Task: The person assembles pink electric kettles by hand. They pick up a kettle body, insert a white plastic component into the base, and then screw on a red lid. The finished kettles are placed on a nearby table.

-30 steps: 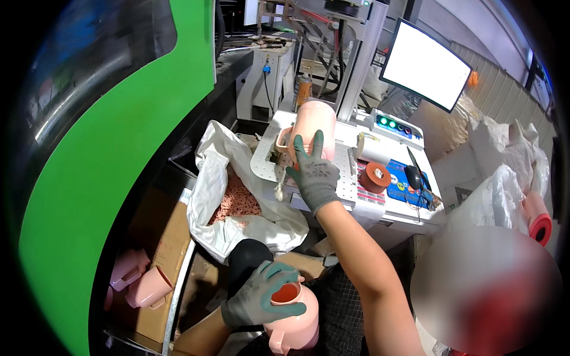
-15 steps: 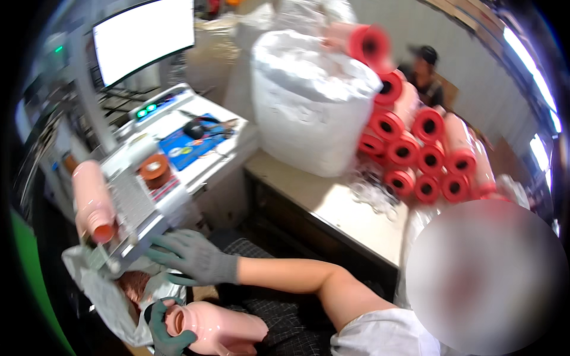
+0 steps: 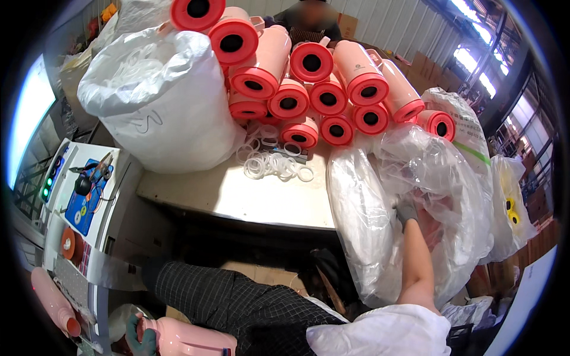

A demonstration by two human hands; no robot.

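Low on the left, my left hand [image 3: 140, 339] in a dark green glove grips the neck end of a pink jug [image 3: 190, 338], which lies on its side close to my lap. My right arm reaches into a big see-through plastic bag [image 3: 356, 207]. Only the grey cuff of my right hand [image 3: 406, 213] shows at the bag's mouth; the fingers are hidden. Something pinkish shows blurrily through the plastic beside that wrist. Another pink jug [image 3: 52, 299] lies at the machine on the far left, its orange-red opening facing me.
Pink jugs with red bases [image 3: 288, 98] are stacked on the table [image 3: 237, 199]. White rings [image 3: 276, 166] lie before them, and a tall white sack [image 3: 172, 113] of rings stands left. A blue mat [image 3: 83, 207] with tools is on the workbench. A person [image 3: 312, 21] sits behind the stack.
The view has swung right. My right hand has left the machine's edge and gone into the plastic bag. My left hand still holds the pink jug.
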